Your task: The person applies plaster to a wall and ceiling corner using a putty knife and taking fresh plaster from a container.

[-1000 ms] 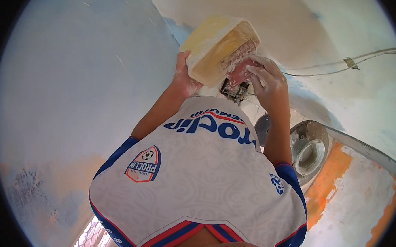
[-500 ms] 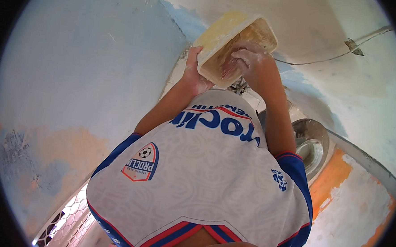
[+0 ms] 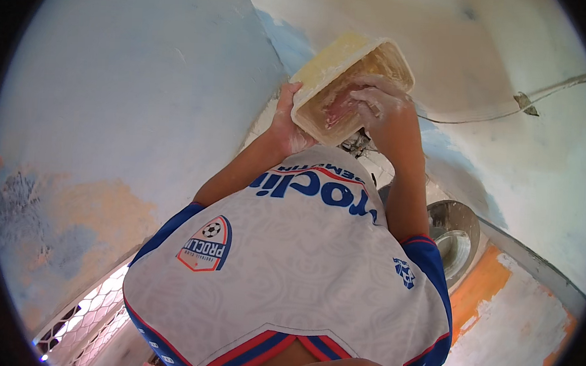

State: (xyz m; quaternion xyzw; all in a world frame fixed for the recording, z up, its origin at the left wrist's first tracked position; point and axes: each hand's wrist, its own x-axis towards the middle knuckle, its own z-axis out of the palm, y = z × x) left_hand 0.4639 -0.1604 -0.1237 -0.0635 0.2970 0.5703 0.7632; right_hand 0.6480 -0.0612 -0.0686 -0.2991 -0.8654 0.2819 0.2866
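Head view: the left hand (image 3: 289,126) has its grip closed on a tilted yellow tub (image 3: 328,63); the right hand (image 3: 386,108) grips a reddish scraper (image 3: 340,111) inside it.

a head-worn fisheye looks down over the shirt (image 3: 289,262).

Matt, smeared plastic tub (image 3: 331,62)

This looks like a room under renovation: the blue wall (image 3: 125,95) is blotched with peach, orange paint (image 3: 478,285) is patchy, a loose cable (image 3: 465,122) crosses a pale wall (image 3: 552,51), and a plastic tub (image 3: 329,60) is paste-smeared.
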